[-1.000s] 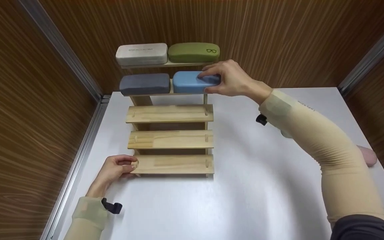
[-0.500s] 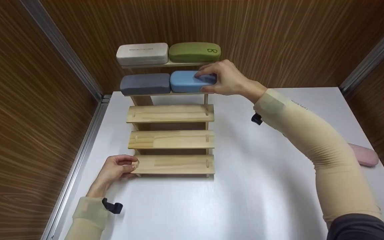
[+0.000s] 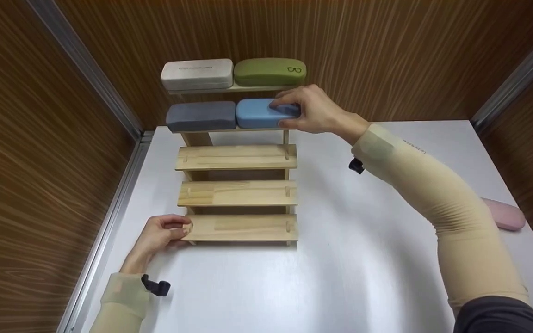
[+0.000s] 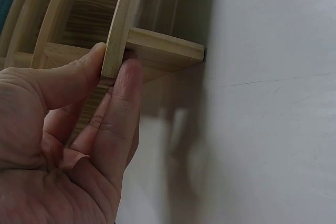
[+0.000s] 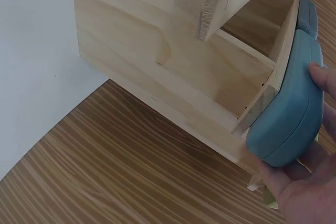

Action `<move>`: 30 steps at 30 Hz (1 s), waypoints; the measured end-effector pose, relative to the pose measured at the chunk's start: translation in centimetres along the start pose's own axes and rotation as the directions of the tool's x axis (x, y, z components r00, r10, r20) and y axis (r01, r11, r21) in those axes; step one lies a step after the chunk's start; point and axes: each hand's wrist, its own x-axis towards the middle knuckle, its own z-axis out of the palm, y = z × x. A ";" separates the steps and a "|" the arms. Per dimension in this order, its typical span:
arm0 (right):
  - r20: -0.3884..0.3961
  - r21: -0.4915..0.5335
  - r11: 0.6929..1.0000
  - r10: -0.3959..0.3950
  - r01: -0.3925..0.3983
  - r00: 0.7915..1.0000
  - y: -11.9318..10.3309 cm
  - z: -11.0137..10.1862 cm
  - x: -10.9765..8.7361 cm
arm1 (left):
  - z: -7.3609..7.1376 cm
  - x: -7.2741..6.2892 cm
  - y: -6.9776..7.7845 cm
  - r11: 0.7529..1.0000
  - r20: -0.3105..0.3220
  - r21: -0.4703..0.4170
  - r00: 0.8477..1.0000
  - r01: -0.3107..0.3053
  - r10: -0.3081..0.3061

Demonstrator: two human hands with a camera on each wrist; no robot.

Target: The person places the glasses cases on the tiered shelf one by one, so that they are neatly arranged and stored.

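"Where is the blue case (image 3: 255, 111) sitting?"

"It's resting on the second board from the top (image 5: 260, 103), near twelve o'clock in the head view, with the grey case (image 3: 201, 115) lying right beside it at nine o'clock."

"And what are the hands doing?"

"The right hand (image 3: 315, 111) is grasping the blue case from three o'clock. The left hand (image 3: 158, 236) is pinching the end of the bottom board (image 3: 243, 227), at the rack's eight o'clock corner (steadying it, I'm guessing)."

"What are you worrying about?"

"Mostly a shove toward nine o'clock. The two cases are leaving hardly any spare room, and the grey one's outer end is seemingly poking past its board, so pushing could be tipping it off."

"Anything higher up?"

"The green case (image 3: 269, 71) is sitting at twelve o'clock from the blue one, close above the right knuckles; a careless lift could be knocking it."

"And the left side?"

"If that pinch is loosening during a push, the whole rack could be skidding across the table (image 3: 257, 286)."
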 end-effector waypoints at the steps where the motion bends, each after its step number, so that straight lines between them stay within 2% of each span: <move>1: 0.003 -0.008 1.000 0.000 0.000 1.000 0.0 0.0 0.0 | 0.0 0.0 0.0 1.000 -0.002 0.003 1.000 0.000 0.000; 12: -0.004 -0.109 0.994 -0.003 0.003 1.000 -0.2 0.0 -0.4 | 0.0 0.3 0.1 1.000 0.012 -0.010 1.000 0.021 -0.021; 21: -0.063 -0.052 0.999 -0.014 0.011 0.998 -0.3 -0.5 -0.9 | -0.1 0.6 0.1 1.000 0.013 -0.007 1.000 0.017 -0.017; 30: -0.110 -0.008 0.999 -0.052 0.051 0.993 -0.4 -1.5 -2.3 | -0.2 0.6 0.2 1.000 0.014 -0.027 1.000 0.001 -0.001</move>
